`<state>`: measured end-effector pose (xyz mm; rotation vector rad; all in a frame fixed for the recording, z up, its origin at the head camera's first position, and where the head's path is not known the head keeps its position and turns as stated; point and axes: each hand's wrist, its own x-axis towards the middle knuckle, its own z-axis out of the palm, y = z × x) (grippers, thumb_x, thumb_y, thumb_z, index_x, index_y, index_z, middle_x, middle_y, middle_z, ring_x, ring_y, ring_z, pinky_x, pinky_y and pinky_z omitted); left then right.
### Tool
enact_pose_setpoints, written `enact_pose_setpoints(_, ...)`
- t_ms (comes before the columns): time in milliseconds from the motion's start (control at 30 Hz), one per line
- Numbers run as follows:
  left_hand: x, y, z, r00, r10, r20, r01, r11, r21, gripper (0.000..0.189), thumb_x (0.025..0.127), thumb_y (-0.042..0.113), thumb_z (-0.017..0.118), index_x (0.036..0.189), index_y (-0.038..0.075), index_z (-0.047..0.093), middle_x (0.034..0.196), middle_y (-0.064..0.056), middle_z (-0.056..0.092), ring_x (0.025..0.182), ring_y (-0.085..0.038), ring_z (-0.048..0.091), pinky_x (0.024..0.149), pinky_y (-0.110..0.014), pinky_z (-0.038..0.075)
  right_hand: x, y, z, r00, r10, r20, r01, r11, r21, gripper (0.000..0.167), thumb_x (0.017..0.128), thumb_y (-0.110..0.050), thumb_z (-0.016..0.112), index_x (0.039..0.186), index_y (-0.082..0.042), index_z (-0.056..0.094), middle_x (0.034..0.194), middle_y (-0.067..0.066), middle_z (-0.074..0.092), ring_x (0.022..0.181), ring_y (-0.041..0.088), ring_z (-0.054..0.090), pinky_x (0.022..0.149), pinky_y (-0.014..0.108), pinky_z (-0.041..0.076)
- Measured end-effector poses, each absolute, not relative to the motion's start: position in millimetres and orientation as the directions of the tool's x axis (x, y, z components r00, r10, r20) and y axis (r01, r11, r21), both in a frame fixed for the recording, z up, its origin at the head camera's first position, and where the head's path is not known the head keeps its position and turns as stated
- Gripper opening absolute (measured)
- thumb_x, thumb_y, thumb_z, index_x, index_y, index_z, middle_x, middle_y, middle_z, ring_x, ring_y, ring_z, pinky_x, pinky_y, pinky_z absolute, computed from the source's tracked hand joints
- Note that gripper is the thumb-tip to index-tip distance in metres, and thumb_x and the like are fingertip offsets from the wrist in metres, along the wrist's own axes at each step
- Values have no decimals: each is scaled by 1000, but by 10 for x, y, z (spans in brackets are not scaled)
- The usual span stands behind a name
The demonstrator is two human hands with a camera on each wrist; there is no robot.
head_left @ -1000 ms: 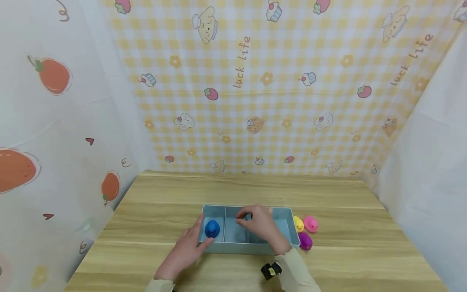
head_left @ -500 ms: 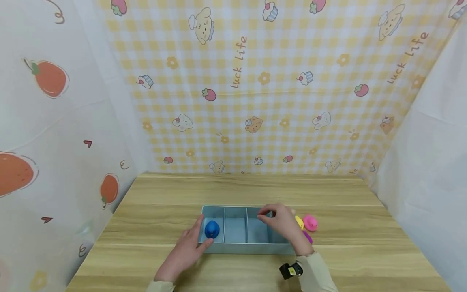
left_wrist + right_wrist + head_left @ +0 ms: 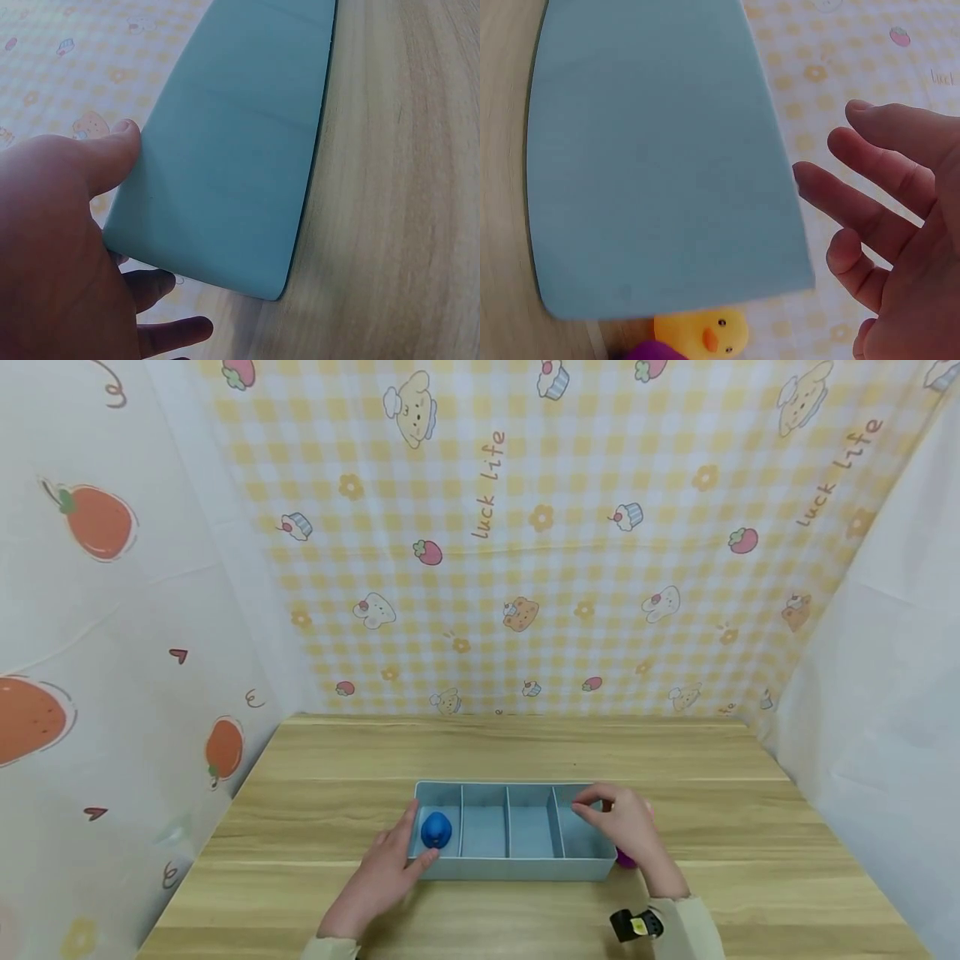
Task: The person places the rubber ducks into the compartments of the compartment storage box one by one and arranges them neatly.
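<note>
Hovering above the rightmost compartment of the divided box [image 3: 517, 870], the right hand [image 3: 622, 820] is holding its fingers loosely bent, grasping nothing. At the box's left end, the left hand [image 3: 386, 864] is extending its fingers beside the wall and resting its thumb on the front rim, unclenched. For good control, the left hand should be bracing lightly, since the thin walls may be flexing under hard pressure; the right fingers should be clearing the upright dividers [image 3: 509, 823]. Inside the box's leftmost compartment, a smooth, rounded blue toy [image 3: 436, 831] is sitting. Outside its right end, a yellow duck [image 3: 705, 334] and a purple toy [image 3: 626, 861] are resting. Beneath the matte, round-cornered box, a wood-grained worktop [image 3: 360, 760] is lying.
</note>
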<state>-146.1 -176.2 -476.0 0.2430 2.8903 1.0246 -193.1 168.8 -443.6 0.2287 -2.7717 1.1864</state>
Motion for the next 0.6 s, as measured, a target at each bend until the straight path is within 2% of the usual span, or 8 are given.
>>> enact_pose_setpoints(133, -1462, -1763, -4767, -986, 167, -15, 121, 769, 627, 79, 93, 44, 58, 153, 11, 19, 150, -17, 38, 130, -42, 41, 100, -63, 38, -1887, 1813, -4443, -982, -45, 184, -166, 672, -722, 5, 83, -18, 74, 87, -14, 75, 90, 0, 70, 67, 7, 47, 56, 20, 41)
enact_pose_setpoints(233, -1466, -1766, -4772, -986, 163, -22, 113, 772, 626, 80, 93, 45, 57, 154, 12, 18, 150, -17, 38, 130, -42, 41, 100, -63, 38, -1846, 1902, -4442, -984, 9, 178, -130, 647, -751, 9, 84, -17, 74, 89, -10, 75, 86, 3, 70, 66, 5, 47, 56, 20, 40)
enact_pose_setpoints(367, -1473, -1764, -4778, -986, 164, -22, 114, 770, 628, 80, 93, 45, 58, 154, 11, 18, 150, -17, 38, 130, -42, 41, 99, -64, 38, -1790, 2034, -4449, -990, 78, 117, -42, 626, -778, 16, 84, -20, 73, 94, -7, 74, 77, 0, 65, 65, 5, 46, 55, 19, 39)
enact_pose_setpoints(600, -1482, -1767, -4785, -987, 161, -23, 112, 774, 623, 79, 93, 45, 57, 154, 12, 18, 151, -16, 38, 130, -42, 40, 99, -65, 37, -1711, 2261, -4521, -991, 132, 30, 56, 603, -796, 26, 86, -28, 72, 100, -6, 73, 84, 1, 63, 73, 8, 47, 61, 21, 40)
